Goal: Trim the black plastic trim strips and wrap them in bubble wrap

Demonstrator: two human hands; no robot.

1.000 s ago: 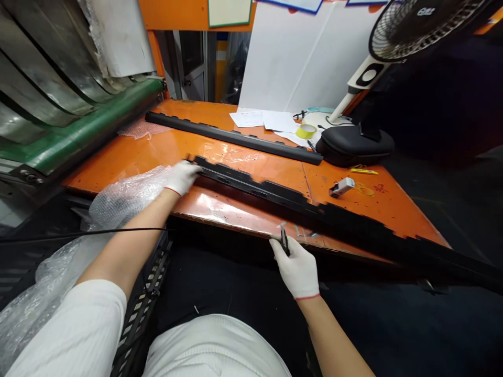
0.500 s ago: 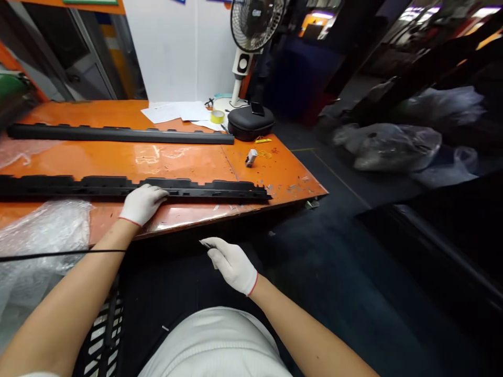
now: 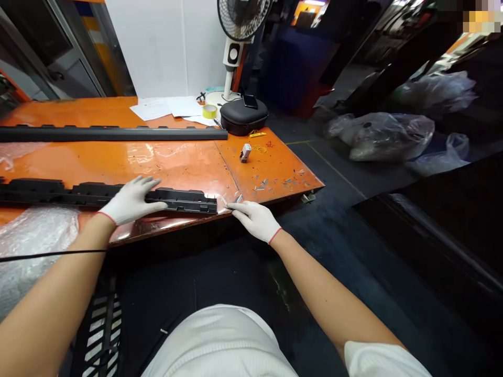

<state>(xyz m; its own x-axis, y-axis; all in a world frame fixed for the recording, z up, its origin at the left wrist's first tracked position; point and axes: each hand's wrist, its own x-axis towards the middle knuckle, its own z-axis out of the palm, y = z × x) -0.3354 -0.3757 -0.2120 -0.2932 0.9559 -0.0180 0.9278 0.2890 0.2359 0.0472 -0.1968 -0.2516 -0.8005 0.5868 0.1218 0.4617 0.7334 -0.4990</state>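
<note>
A long black plastic trim strip (image 3: 181,200) with raised tabs lies along the front of the orange table. My left hand (image 3: 131,201), in a white glove, rests over it with thumb and fingers spread apart. In my right hand (image 3: 255,220), also gloved, a small thin blade (image 3: 229,207) is pinched between thumb and fingers. Its tip points left, just right of the strip's end, and most of it is hidden by the glove. A second black trim strip (image 3: 157,134) lies parallel farther back, away from both hands.
The orange table (image 3: 184,162) bears scattered shavings (image 3: 263,184), a small white-and-black object (image 3: 245,153), yellow tape (image 3: 209,111), papers (image 3: 165,108) and a black case (image 3: 243,118). A fan (image 3: 231,52) stands behind. Bubble wrap (image 3: 43,235) hangs over the front left edge.
The near strip has slid left along the table. My left hand has spread its fingers. My right hand has risen from below the table edge to the strip's right end with the blade.
</note>
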